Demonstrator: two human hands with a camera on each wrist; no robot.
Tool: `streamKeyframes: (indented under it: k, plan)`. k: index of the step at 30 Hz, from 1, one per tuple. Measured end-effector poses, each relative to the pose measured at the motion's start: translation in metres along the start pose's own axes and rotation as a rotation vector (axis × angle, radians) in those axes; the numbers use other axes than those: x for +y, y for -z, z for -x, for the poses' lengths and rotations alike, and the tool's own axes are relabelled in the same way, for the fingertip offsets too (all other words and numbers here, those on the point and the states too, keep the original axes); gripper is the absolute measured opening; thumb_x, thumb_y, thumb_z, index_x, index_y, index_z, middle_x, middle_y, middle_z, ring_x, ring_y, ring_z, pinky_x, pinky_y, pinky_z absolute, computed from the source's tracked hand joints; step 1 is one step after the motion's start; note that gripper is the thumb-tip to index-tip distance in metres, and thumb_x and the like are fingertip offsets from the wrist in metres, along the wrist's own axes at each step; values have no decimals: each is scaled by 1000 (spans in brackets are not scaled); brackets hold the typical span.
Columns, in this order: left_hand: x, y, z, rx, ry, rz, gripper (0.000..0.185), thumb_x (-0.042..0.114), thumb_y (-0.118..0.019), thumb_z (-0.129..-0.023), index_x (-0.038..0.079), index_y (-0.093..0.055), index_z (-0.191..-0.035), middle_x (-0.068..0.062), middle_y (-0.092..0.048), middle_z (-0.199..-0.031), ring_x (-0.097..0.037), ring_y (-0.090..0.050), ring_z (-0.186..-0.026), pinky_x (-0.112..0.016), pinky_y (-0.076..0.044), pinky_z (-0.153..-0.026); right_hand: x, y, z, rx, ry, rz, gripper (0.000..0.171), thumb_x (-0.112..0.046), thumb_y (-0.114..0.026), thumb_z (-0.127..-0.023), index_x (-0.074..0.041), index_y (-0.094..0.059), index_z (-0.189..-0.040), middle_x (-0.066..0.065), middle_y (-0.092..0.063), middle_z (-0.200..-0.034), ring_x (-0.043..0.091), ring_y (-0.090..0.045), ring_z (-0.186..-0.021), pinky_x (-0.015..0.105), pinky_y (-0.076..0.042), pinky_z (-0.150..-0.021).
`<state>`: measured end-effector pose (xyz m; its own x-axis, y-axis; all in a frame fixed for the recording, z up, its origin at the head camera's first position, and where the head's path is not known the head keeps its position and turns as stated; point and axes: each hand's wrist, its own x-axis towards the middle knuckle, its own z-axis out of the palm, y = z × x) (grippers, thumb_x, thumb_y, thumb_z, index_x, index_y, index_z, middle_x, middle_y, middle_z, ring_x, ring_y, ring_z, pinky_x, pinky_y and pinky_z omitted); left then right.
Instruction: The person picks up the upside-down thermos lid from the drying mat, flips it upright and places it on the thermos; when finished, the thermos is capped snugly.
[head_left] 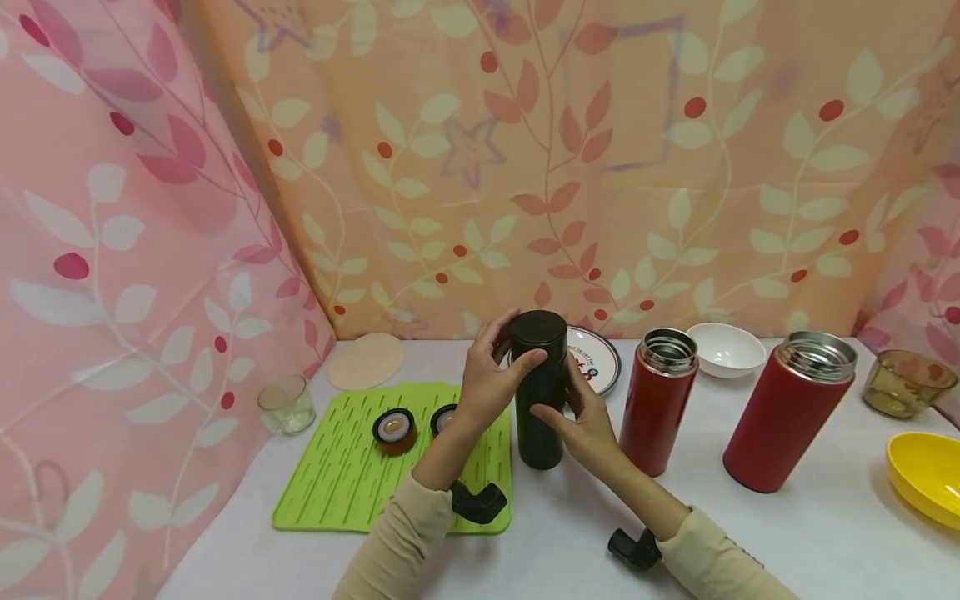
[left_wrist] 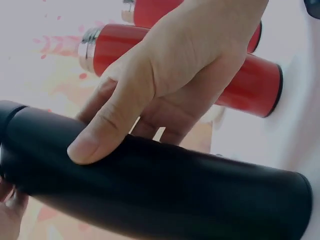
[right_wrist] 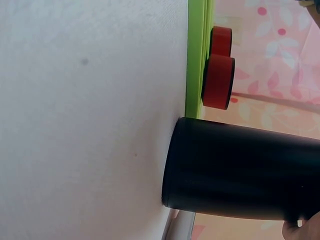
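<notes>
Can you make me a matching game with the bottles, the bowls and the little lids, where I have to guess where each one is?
Things:
1. black bottle
2. white bowl
3. yellow bowl
4. two red lids

Places:
A. on the green mat
B. at the table's right edge
C. between both hands
D. behind the two red bottles

Pairs: 1-C, 2-D, 3-B, 4-A

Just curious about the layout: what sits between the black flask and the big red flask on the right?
A smaller red flask, lid off, stands between the black flask and the big red flask, shown in the head view.
</notes>
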<state>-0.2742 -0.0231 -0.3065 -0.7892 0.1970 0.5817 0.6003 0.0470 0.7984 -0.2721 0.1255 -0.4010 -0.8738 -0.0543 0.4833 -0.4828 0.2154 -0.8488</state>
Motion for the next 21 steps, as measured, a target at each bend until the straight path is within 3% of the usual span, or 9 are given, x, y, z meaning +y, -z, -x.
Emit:
streamKeyframes:
  k: [4, 7, 9, 14, 17, 21]
  plan:
    - [-18, 6, -2, -69, -18, 101, 54, 4, -59, -87, -2, -38, -136, -19, -43, -137, -25, -44, -128, -33, -38, -103, 0, 0, 0, 5, -7, 9, 87, -22, -71, -80, -26, -16, -148, 2, -30, -150, 23, -39, -132, 36, -34, -103]
    - [-28, 7, -3, -81, -32, 130, 54, 9, -60, -87, 1, -38, -137, -17, -43, -137, -23, -44, -128, -30, -37, -104, -5, 0, 1, -1, -29, 14, 87, -22, -70, -81, -24, -15, -148, 3, -29, -150, 24, -38, -132, 36, -33, -104]
    - [-29, 4, -3, -61, -38, 113, 59, 18, -65, -85, 2, -40, -135, -16, -42, -135, -24, -48, -124, -31, -38, -104, -13, 1, 3, -6, -40, 14, 86, -20, -69, -81, -20, -15, -148, 5, -28, -150, 25, -37, -133, 37, -33, -104]
    - [-25, -8, -4, 60, -30, -58, 78, 41, -77, -68, 5, -44, -128, -13, -37, -123, -21, -49, -110, -32, -44, -98, -31, 2, 6, -19, -51, 33, 84, -15, -67, -83, -11, -14, -148, 11, -27, -150, 29, -36, -133, 40, -33, -103]
    - [-23, -12, -4, 100, -27, -102, 75, 34, -80, -68, 5, -44, -127, -12, -38, -121, -19, -48, -109, -34, -45, -96, -33, 2, 6, -22, -53, 38, 84, -15, -67, -83, -11, -14, -148, 11, -27, -150, 29, -36, -133, 41, -34, -104]
    - [-25, -8, -3, 70, -18, -15, 68, 19, -76, -74, 4, -42, -130, -12, -41, -126, -19, -49, -114, -28, -41, -102, -21, 2, 3, -17, -39, 25, 85, -14, -68, -82, -14, -14, -148, 9, -28, -150, 28, -37, -132, 39, -34, -104]
